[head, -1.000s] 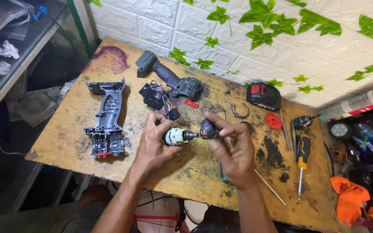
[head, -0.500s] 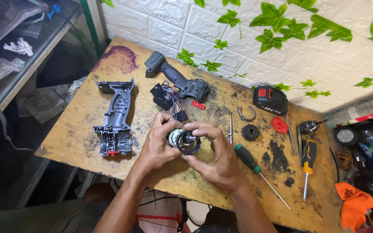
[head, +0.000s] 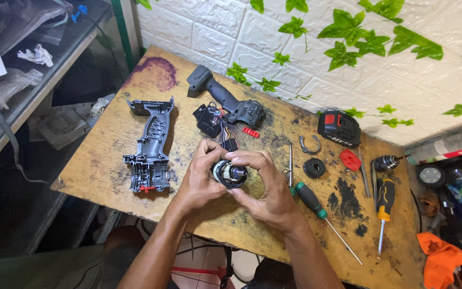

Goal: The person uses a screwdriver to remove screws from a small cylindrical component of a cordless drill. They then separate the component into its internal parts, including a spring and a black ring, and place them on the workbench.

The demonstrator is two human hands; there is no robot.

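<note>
Both hands hold a small round electric motor point(head: 230, 174) above the middle of a worn wooden table point(head: 97, 160). My left hand point(head: 201, 179) cups its left side, with fingers curled over the top. My right hand point(head: 268, 187) wraps the right side and the underside. Coloured wires point(head: 224, 131) run from near the motor up to a black switch block point(head: 208, 119) and a dark grey tool housing half point(head: 228, 99) behind it. A second, opened housing half point(head: 151, 147) lies to the left of my hands.
Right of my hands lie a green-handled screwdriver point(head: 316, 206), a black toothed ring point(head: 314, 168), a metal clip point(head: 310, 144), a black and red battery pack point(head: 339, 128), a red part point(head: 350, 159), a drill chuck point(head: 386, 162) and an orange-handled screwdriver point(head: 383, 203). An orange cloth point(head: 439, 259) sits far right.
My hands have closed together around the motor, joining the two pieces they held apart. The green-handled screwdriver that was under my right hand now lies in the open on the table.
</note>
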